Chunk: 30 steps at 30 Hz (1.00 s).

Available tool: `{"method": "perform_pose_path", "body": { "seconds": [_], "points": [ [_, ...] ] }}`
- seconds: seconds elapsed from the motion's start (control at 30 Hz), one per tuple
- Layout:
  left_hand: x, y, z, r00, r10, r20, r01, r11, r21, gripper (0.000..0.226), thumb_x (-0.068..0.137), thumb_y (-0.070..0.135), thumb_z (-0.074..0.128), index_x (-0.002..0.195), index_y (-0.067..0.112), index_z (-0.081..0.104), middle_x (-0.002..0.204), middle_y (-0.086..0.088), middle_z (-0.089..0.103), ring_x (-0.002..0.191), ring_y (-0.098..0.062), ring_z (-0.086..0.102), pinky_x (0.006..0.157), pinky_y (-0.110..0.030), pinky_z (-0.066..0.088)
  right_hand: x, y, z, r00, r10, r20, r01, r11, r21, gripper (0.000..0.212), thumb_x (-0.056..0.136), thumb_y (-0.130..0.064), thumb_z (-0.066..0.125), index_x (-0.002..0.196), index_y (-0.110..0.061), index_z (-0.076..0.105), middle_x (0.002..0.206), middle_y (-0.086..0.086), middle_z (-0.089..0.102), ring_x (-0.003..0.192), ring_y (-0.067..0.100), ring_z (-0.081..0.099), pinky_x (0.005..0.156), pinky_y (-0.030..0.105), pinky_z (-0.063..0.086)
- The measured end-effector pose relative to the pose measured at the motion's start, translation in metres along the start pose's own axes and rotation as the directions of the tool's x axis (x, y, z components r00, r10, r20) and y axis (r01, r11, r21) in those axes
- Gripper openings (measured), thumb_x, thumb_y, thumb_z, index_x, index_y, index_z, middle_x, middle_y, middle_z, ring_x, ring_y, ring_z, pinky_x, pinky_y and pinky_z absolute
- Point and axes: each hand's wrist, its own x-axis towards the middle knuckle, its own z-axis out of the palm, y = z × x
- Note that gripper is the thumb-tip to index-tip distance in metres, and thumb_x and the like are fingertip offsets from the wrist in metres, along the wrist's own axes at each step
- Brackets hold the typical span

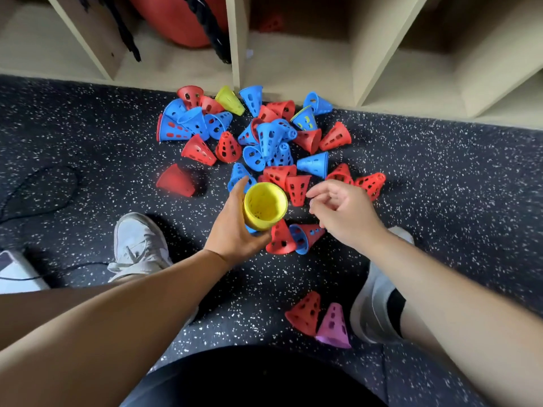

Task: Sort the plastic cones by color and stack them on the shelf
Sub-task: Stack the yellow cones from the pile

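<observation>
The left hand (232, 230) curls its fingers and thumb round a yellow perforated plastic cone (264, 207), whose wide mouth faces up. Just right of it, the right hand (343, 212) hovers with fingers loosely curled and holds nothing, its fingertips beside a red perforated plastic cone (297, 186). Beyond them, a scatter of red, blue and yellow cones (264, 136) covers the dark speckled rubber floor (440, 201) up to the far beige wooden shelf (293, 69). Near right, 1 red cone (304, 314) touches 1 purple cone (335, 326).

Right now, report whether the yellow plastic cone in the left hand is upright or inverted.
Inverted: the yellow plastic cone, gripped by the left hand, faces its wide open mouth up at the camera, narrow end down.
</observation>
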Motion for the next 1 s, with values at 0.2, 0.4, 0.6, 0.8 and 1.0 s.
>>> {"method": "perform_pose_path", "body": {
  "seconds": [0.2, 0.4, 0.6, 0.8, 1.0],
  "points": [
    [-0.021, 0.010, 0.009, 0.998, 0.049, 0.028, -0.050, 0.999, 0.015, 0.085, 0.067, 0.042, 0.085, 0.138, 0.022, 0.042, 0.128, 0.007, 0.053, 0.113, -0.004, 0.051, 0.092, -0.013, 0.036, -0.013, 0.006, 0.004, 0.999, -0.046, 0.000, 0.046, 0.999, -0.003, 0.014, 0.088, -0.012, 0.065, 0.092, -0.024, 0.072, 0.082, -0.008, 0.070, 0.069, 0.029, 0.067, 0.070, 0.038, 0.058],
    [-0.008, 0.021, 0.007, 0.997, 0.076, -0.021, -0.075, 0.997, 0.025, 0.079, 0.068, 0.034, 0.085, 0.135, 0.020, 0.045, 0.127, 0.003, 0.057, 0.111, -0.009, 0.056, 0.092, -0.019, 0.042, -0.002, -0.005, 0.003, 0.996, -0.085, -0.025, 0.085, 0.996, 0.000, 0.013, 0.087, -0.017, 0.064, 0.092, -0.027, 0.071, 0.081, -0.010, 0.068, 0.068, 0.027, 0.065, 0.069, 0.038, 0.058],
    [0.018, 0.026, -0.007, 0.984, 0.069, -0.162, -0.070, 0.998, -0.005, 0.072, 0.069, 0.028, 0.085, 0.126, 0.034, 0.041, 0.120, 0.007, 0.058, 0.106, -0.007, 0.056, 0.088, -0.011, 0.040, 0.044, -0.024, 0.005, 0.995, -0.088, -0.048, 0.084, 0.993, -0.077, 0.017, 0.090, -0.024, 0.062, 0.106, -0.028, 0.066, 0.095, -0.016, 0.067, 0.066, 0.006, 0.058, 0.061, 0.014, 0.044],
    [0.055, 0.012, -0.030, 0.958, -0.007, -0.287, 0.004, 1.000, -0.011, 0.080, 0.069, 0.029, 0.087, 0.121, 0.053, 0.031, 0.120, 0.013, 0.055, 0.107, -0.005, 0.055, 0.086, -0.011, 0.039, 0.126, -0.049, 0.018, 0.988, -0.129, -0.079, 0.117, 0.983, -0.145, 0.024, 0.092, -0.021, 0.060, 0.116, -0.023, 0.063, 0.108, -0.011, 0.065, 0.073, 0.002, 0.058, 0.067, 0.016, 0.043],
    [0.104, -0.012, -0.052, 0.926, -0.038, -0.375, 0.023, 0.999, -0.045, 0.074, 0.068, 0.019, 0.085, 0.122, 0.043, 0.041, 0.119, 0.015, 0.055, 0.107, -0.005, 0.055, 0.087, -0.014, 0.043, 0.216, -0.067, 0.046, 0.986, -0.164, -0.024, 0.156, 0.967, -0.201, 0.026, 0.092, -0.016, 0.061, 0.118, -0.020, 0.064, 0.110, -0.007, 0.064, 0.086, 0.007, 0.058, 0.074, 0.014, 0.042]
  ]
}}
